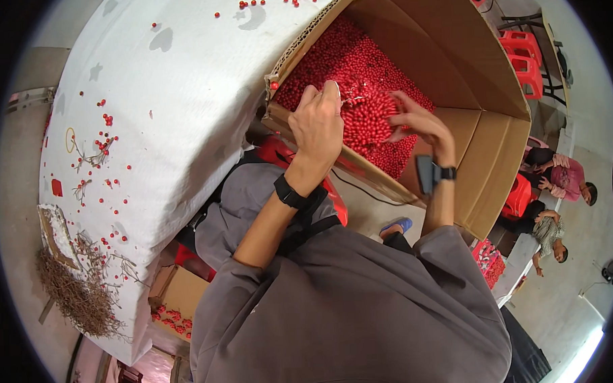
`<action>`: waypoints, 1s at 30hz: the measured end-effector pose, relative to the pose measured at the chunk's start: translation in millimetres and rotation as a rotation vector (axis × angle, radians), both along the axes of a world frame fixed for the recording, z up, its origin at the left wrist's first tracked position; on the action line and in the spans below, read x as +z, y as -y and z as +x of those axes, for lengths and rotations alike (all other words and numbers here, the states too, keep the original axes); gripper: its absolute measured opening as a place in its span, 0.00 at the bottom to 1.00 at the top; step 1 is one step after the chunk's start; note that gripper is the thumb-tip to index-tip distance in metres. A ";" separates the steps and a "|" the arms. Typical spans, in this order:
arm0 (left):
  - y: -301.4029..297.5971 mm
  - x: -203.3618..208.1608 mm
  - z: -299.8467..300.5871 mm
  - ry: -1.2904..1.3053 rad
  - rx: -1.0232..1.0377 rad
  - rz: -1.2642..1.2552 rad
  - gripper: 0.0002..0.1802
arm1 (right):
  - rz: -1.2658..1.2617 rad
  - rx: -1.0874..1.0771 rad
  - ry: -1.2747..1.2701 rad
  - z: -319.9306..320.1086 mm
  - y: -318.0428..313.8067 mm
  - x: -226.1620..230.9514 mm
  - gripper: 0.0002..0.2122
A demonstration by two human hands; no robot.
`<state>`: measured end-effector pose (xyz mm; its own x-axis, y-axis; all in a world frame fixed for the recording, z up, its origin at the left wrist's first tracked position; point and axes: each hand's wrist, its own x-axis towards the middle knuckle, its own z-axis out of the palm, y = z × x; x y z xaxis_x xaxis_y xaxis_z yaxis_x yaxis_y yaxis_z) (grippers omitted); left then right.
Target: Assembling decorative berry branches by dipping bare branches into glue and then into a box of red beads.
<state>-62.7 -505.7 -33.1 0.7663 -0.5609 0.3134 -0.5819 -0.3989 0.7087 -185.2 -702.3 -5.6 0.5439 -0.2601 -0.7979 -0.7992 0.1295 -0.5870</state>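
Observation:
A bunch of red berries (pixel 369 122) hangs over the near side of a deep cardboard box (pixel 480 138). My left hand (pixel 317 123) is closed at the bunch's left end, where pale stem bits show; its exact grip is partly hidden by the fingers. On the bunch's right side my right hand (pixel 419 118) has its fingers spread and slightly blurred, the tips at the outer berries. Loose red berries (pixel 345 45) cover the inside of the box below both hands.
A white-covered table (pixel 188 81) on the left carries scattered berries, twigs (pixel 96 155) and a brown stem heap (pixel 80 294). Below it, a smaller cardboard box (pixel 182 290) holds berry bunches. Red stools (pixel 521 56) and two seated people (pixel 566 182) are at the right.

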 end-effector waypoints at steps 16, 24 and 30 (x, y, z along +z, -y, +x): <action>-4.2 1.0 1.8 -0.023 0.001 -0.022 0.07 | -0.878 -0.143 -0.083 -6.1 13.0 4.3 0.26; 10.8 6.0 -2.0 -0.049 -0.051 -0.046 0.07 | -0.324 -0.191 0.323 -65.8 64.6 -196.8 0.36; 0.3 1.5 2.9 -0.051 -0.012 0.023 0.08 | 0.132 -0.025 0.147 -1.4 18.7 -68.1 0.34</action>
